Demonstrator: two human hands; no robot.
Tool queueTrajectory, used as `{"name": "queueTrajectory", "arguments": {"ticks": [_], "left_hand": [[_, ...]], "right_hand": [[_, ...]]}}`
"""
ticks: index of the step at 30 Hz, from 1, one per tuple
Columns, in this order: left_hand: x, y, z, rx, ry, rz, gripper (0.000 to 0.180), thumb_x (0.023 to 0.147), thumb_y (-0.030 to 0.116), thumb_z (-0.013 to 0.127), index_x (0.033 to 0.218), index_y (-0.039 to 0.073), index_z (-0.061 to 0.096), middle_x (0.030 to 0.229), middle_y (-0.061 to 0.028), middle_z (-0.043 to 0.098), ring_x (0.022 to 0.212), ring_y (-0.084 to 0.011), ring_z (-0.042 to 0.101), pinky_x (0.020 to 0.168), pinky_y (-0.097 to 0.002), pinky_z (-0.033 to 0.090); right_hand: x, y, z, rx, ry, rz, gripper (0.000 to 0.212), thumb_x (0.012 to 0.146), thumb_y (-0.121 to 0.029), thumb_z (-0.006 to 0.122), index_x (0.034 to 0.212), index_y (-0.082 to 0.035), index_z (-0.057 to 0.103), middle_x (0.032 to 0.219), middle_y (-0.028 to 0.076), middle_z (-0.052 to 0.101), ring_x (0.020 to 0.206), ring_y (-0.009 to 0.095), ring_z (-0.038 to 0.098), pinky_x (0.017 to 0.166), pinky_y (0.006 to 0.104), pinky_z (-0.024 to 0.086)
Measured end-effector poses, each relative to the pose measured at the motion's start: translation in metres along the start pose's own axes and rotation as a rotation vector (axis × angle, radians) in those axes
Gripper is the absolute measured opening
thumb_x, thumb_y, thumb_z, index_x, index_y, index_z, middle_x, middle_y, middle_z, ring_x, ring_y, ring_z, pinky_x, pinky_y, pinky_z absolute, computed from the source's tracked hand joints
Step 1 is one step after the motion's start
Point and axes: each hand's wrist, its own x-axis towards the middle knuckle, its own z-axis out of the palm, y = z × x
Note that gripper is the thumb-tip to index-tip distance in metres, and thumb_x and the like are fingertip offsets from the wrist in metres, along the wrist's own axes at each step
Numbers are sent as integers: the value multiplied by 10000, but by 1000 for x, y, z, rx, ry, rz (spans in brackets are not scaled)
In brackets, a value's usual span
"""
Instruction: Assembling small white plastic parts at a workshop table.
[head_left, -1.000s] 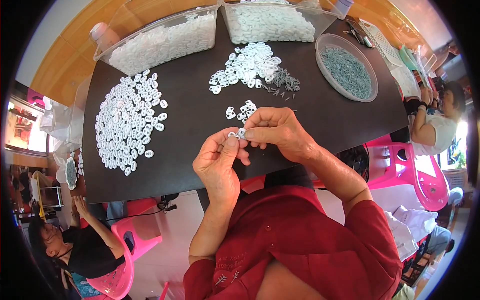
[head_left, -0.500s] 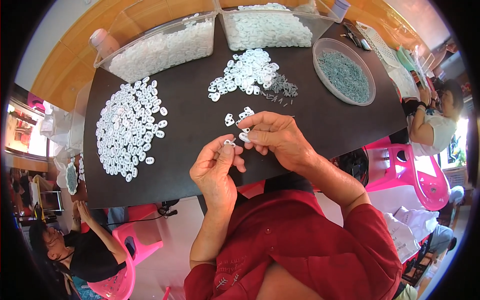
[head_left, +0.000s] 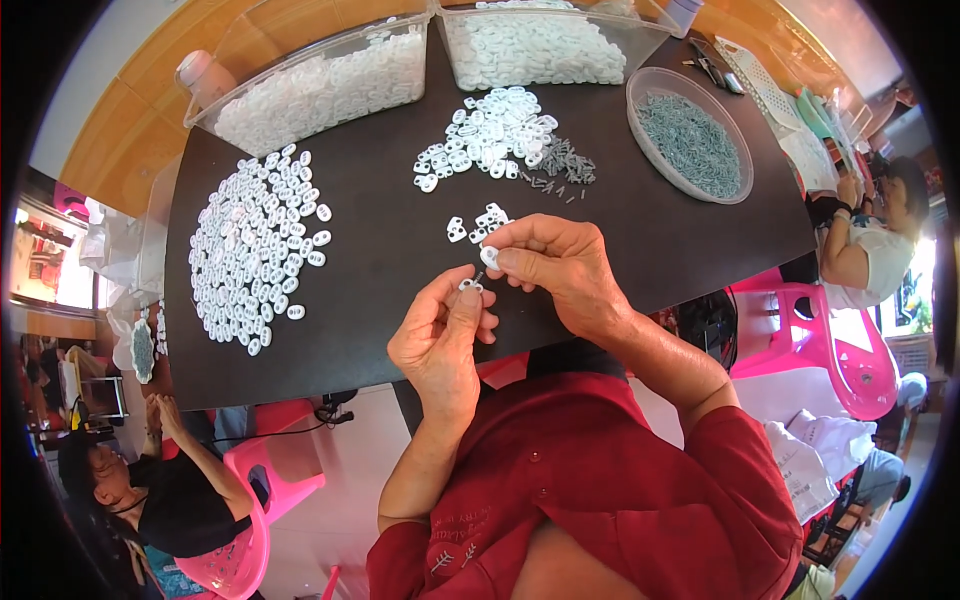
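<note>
grip of the left hand (head_left: 440, 342) pinches a white bit with holes (head_left: 470, 286), and the grip of the right hand (head_left: 562, 265) holds a white oval (head_left: 490, 257) just beside it, with a thin grey pin (head_left: 479, 276) between them. the hands are over the near side of the dark surface (head_left: 370, 250), with a little bunch of white pieces (head_left: 490, 219) just past the right hand and a bigger heap (head_left: 500, 130) touching grey pins (head_left: 568, 162) farther back. a wide pile (head_left: 250, 250) of white ones is on the left, a round tub of pins (head_left: 722, 198) on the right, and two clear boxes (head_left: 424, 60) at the back.
</note>
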Motion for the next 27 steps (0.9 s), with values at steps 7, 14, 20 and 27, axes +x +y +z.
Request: {"name": "queueTrajectory", "arguments": {"ticks": [7, 14, 20, 27], "left_hand": [[-2, -3, -2, 13, 14, -8, 165, 862, 3, 607, 1013, -61, 619, 757, -102, 646, 572, -106, 575, 479, -208, 457], [-3, -3, -6, 48, -6, 14, 149, 869, -1, 597, 1002, -61, 623, 758, -90, 643, 581, -91, 567, 489, -197, 453], [-2, -4, -6, 89, 0, 27, 147, 870, 6, 600, 1000, -59, 624, 766, -88, 641, 587, -84, 560, 498, -191, 451], [-2, -7, -6, 84, -46, 34, 211, 893, 50, 591, 1092, -19, 605, 799, -17, 613, 627, -49, 536, 529, -163, 431]], "right_hand": [[-3, 0, 5, -111, 1, -105, 147, 843, -52, 606, 954, 38, 644, 773, 18, 620, 695, 53, 517, 608, 207, 441], [-3, 6, 10, -188, -21, -141, 145, 840, -46, 605, 946, 44, 647, 779, 18, 618, 711, 51, 526, 618, 213, 448], [-2, 7, 12, -266, -6, -174, 138, 832, -28, 606, 947, 31, 655, 803, 40, 639, 738, 64, 563, 644, 222, 469], [-2, 11, 12, -331, 17, -259, 129, 834, -19, 608, 944, 30, 654, 841, 58, 655, 763, 86, 592, 667, 241, 489]]}}
